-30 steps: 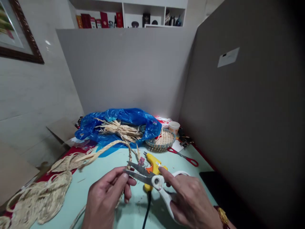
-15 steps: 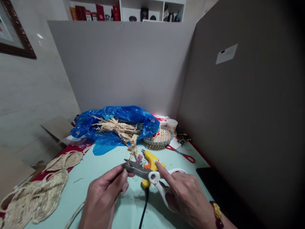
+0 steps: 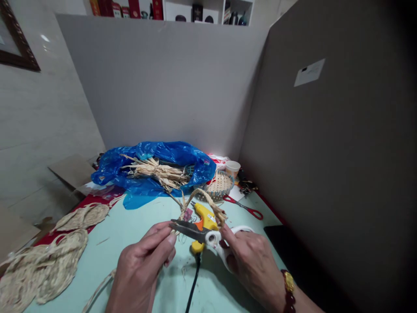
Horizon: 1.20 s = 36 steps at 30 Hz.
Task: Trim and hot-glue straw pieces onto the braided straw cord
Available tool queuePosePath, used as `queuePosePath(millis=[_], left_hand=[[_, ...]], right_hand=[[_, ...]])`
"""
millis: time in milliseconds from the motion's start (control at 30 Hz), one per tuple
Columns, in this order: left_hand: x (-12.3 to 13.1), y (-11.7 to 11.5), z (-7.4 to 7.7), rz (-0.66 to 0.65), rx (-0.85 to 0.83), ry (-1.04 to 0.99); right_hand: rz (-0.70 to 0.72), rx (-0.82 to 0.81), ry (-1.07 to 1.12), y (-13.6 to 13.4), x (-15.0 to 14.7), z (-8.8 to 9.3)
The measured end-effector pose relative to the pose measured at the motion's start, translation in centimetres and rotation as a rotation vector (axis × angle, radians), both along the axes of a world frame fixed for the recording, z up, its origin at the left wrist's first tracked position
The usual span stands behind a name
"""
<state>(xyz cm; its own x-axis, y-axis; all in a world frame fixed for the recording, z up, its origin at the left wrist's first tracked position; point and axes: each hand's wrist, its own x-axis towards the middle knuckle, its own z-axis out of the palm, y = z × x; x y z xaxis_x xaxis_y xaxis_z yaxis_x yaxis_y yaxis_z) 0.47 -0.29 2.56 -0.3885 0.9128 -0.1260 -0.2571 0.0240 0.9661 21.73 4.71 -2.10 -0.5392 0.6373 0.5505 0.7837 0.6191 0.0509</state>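
My right hand (image 3: pixel 252 265) grips white-handled scissors (image 3: pixel 208 237), whose dark blades point left over the pale green table (image 3: pixel 130 230). My left hand (image 3: pixel 143 267) pinches a braided straw cord (image 3: pixel 203 200) near the blade tips. The cord arcs up over the scissors and comes down by my right fingers, with frayed ends sticking up beside the blades. Just behind the scissors lies a yellow glue gun (image 3: pixel 203 217), and its black cable (image 3: pixel 192 284) runs toward me between my hands.
A blue plastic bag (image 3: pixel 153 167) holds a tied bundle of dry husks (image 3: pixel 156 171). Beside it are a woven round basket (image 3: pixel 220 184), a small cup (image 3: pixel 233 167) and red-handled scissors (image 3: pixel 244 208). Braided straw coils (image 3: pixel 42 265) lie at left. Grey partition boards (image 3: pixel 325 143) wall in the back and right.
The braided cord has swung over from the left side of the table and now loops above the scissors. Both hands stay close together, and the view has tilted slightly down.
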Motion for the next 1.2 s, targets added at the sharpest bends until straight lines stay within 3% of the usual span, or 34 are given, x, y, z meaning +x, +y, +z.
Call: queuePosePath(millis=[133,367,600,733,867,1000,1200], left_hand=[[-0.1,0.1,-0.1,-0.008,-0.001,0.010],[0.3,0.4,-0.1,-0.080,-0.013,-0.166],[0.5,0.3,0.3,-0.076,-0.030,-0.147],[0.4,0.2,0.4,-0.153,-0.109,-0.079],[1.0,0.2,0.0,-0.257,-0.158,0.012],[1.8,0.2,-1.3,-0.368,-0.202,0.173],[2.5,0.3,-2.3,-0.481,-0.247,0.294]], right_hand=[[0.038,-0.060,0.036,-0.1,-0.2,-0.5],[0.099,-0.705,0.580,-0.8,-1.0,1.6],[0.122,-1.034,0.865,-0.4,-1.5,2.1],[0.174,-1.230,1.042,-0.3,-1.8,2.2],[0.282,-1.304,1.197,-0.6,-2.0,2.9],[0.377,-1.325,1.263,-0.9,-2.0,3.6],[0.438,-1.298,1.319,-1.0,-2.0,3.1]])
